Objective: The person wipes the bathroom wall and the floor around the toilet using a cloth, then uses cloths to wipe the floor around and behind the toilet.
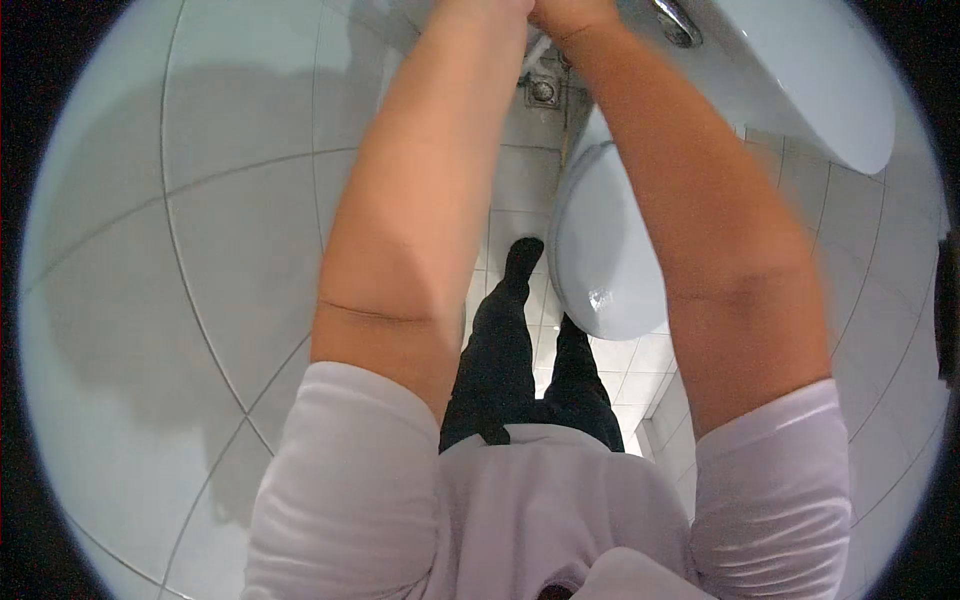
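Observation:
Both my arms reach forward to the top edge of the head view, where the hands come close together. Only the wrist end of my left hand (pixel 505 6) shows; its fingers are cut off by the frame. Beside it, the back part of my right hand (pixel 575 12) is visible, with its fingers also out of sight. Whether either one holds anything cannot be made out. A chrome fitting (pixel 678 22) on the white washbasin (pixel 825 75) lies to the right of my right hand.
A white toilet (pixel 605 235) stands below my right forearm, close to my legs. On the floor beyond it sits a square drain (pixel 543 91), with a pale pipe (pixel 537 55) near it. A tiled wall (pixel 250 230) rises along the left.

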`<action>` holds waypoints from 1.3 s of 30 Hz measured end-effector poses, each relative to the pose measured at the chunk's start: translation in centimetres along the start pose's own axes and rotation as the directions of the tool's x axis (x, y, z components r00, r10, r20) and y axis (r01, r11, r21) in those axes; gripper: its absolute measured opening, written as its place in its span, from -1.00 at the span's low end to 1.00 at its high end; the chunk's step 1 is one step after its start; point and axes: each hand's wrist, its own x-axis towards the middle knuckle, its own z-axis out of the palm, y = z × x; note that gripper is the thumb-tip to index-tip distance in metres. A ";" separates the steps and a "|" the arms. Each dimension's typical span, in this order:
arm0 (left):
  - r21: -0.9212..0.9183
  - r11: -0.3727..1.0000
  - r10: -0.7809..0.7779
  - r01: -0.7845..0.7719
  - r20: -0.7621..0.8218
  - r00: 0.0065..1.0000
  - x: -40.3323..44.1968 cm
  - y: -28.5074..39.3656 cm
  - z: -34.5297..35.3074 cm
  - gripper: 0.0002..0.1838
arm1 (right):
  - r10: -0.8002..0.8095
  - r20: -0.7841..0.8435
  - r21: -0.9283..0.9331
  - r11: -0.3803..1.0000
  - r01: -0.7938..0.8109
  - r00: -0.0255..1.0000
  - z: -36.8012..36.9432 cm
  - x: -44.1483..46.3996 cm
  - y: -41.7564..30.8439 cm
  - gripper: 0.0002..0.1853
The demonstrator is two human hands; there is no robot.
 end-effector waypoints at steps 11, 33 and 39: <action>0.574 0.770 -0.421 0.278 0.132 0.897 -4.3 -3.8 -10.7 -0.67 | 0.525 -0.056 0.617 0.687 -0.384 0.849 5.1 -14.9 5.8 -0.39; 0.145 0.368 -0.418 -0.919 0.908 -0.024 -37.9 -33.2 -8.4 -0.72 | 0.595 -0.778 0.269 0.607 -0.748 0.203 -4.2 -71.7 25.0 -0.53; -0.322 0.023 -0.641 -0.947 0.721 -0.261 -36.1 -40.0 -8.7 -0.72 | 0.917 -0.371 0.545 0.089 -0.834 -0.145 0.0 -88.5 30.5 -0.53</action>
